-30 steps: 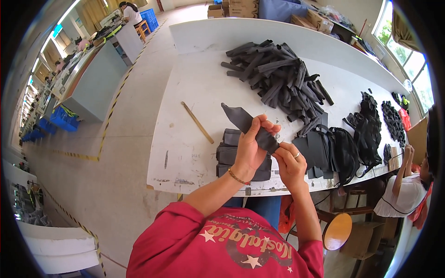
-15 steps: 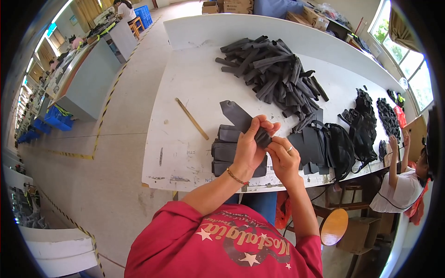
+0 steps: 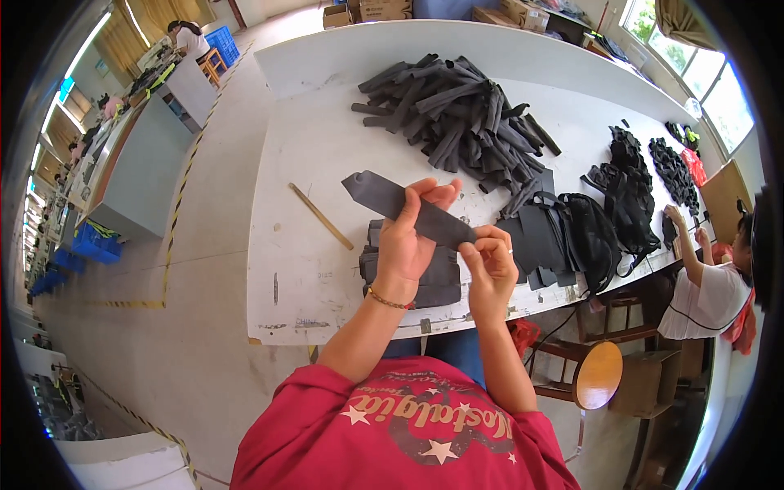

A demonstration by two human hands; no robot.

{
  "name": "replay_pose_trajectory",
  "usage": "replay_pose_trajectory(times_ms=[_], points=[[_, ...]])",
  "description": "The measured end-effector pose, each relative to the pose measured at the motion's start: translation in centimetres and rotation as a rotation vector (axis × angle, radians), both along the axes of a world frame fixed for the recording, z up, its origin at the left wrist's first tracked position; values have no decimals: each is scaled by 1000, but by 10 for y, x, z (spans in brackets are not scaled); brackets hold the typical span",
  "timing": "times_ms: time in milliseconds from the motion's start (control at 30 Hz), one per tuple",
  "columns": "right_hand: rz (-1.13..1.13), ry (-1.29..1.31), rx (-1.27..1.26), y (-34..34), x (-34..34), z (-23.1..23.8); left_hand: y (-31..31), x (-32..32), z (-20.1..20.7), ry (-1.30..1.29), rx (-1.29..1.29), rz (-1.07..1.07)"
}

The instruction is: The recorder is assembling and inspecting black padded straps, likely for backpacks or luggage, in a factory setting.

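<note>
A dark grey fabric strip [image 3: 378, 194], like a flattened tube with an angled far-left end, is stretched slantwise between my hands above the table. My left hand [image 3: 404, 245] holds its middle, thumb on top and the fingers behind. At the near right end, my right hand [image 3: 493, 268] pinches the strip between thumb and fingers. Beneath the strip lie stacked dark fabric pieces [image 3: 441, 282], partly covered by my left hand. Farther back a large heap of similar dark tubes [image 3: 457, 110] is spread on the white table [image 3: 286, 253].
A thin wooden stick [image 3: 321, 216] lies left of my hands. To the right are flat dark pieces [image 3: 535, 249], a black bag [image 3: 594, 255] and black fabric heaps [image 3: 629, 167]. A round-topped stool [image 3: 599, 375] stands below the edge. A co-worker [image 3: 704, 298] sits at the right.
The strip was bunched in my hands and now lies straightened between them. My right hand has slid to its end. The whole view has shifted slightly.
</note>
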State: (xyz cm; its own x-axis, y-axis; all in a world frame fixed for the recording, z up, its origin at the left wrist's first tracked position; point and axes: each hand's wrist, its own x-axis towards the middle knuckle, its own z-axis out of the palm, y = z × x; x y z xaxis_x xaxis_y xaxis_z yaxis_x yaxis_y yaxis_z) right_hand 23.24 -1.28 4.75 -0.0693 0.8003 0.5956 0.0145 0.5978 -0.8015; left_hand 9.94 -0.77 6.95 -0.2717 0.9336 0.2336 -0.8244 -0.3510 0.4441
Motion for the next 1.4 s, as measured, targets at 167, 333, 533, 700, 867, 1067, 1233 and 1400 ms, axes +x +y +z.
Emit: replay_pose_trajectory(times_ms=[167, 333, 533, 700, 867, 1067, 1233, 1400], points=[[361, 434, -715, 2, 6, 19, 2, -1, -6, 38, -10, -2], [332, 447, -575, -3, 0, 11, 4, -4, -12, -43, 53, -130], [257, 13, -566, -4, 22, -1, -3, -9, -13, -165, -79, -58], [169, -138, -64, 18, 35, 64, -22, -18, -2, 287, -106, -244], [316, -413, 172, 34, 22, 109, -32, -21, -3, 534, -136, -510], [560, -821, 304, 62, 48, 123, -34, -39, 7, 864, -235, -746], [457, -680, -2, 71, 67, 155, -38, -50, -7, 763, -369, -765], [552, -819, 24, 56, 26, 99, -37, -35, -5, 683, -322, -844]])
